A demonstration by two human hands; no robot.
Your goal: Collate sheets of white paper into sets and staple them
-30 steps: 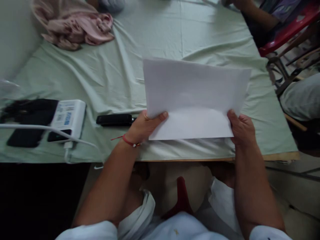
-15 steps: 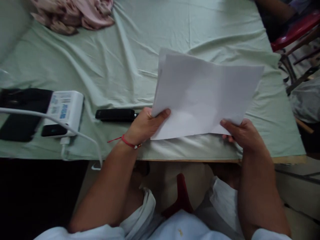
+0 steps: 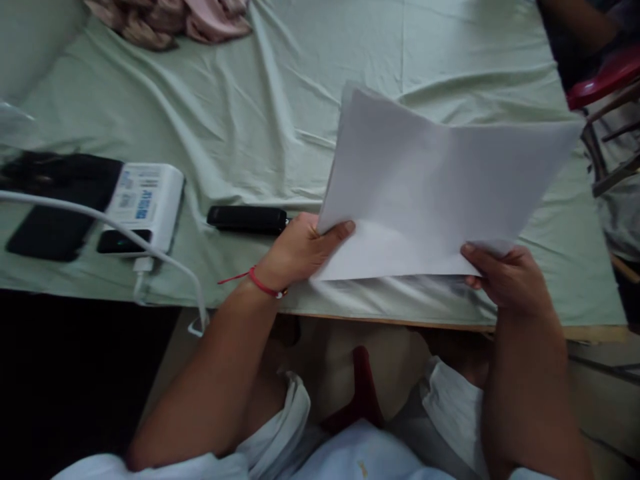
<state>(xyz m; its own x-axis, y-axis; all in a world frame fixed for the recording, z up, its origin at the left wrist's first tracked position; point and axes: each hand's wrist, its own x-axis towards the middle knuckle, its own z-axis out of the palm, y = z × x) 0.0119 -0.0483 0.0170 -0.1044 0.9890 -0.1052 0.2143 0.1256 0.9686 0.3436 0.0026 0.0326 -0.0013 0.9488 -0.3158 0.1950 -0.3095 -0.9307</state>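
Observation:
White sheets of paper (image 3: 430,193), apparently several in a stack, are held up over the front of the table, bent along a shallow crease. My left hand (image 3: 313,250) grips their lower left edge, thumb on top and fingers hidden beneath. At the lower right edge my right hand (image 3: 505,273) is closed on the paper, its thumb on top and fingertips just showing below the edge. A black oblong object (image 3: 247,219) with a metal end lies beside my left hand; I cannot make out its kind.
Green cloth (image 3: 250,140) covers the table in wrinkles. On the left lie a white power bank (image 3: 150,200) with a white cable (image 3: 170,257) and a flat black item (image 3: 53,230). Pink fabric (image 3: 215,20) is bunched at the back. A red chair (image 3: 605,83) and a person's arm (image 3: 583,23) are at far right.
The paper's right side has swung outward and up, so the sheets spread wider and the bend shows more. Both hands keep their hold. The whole view has shifted slightly.

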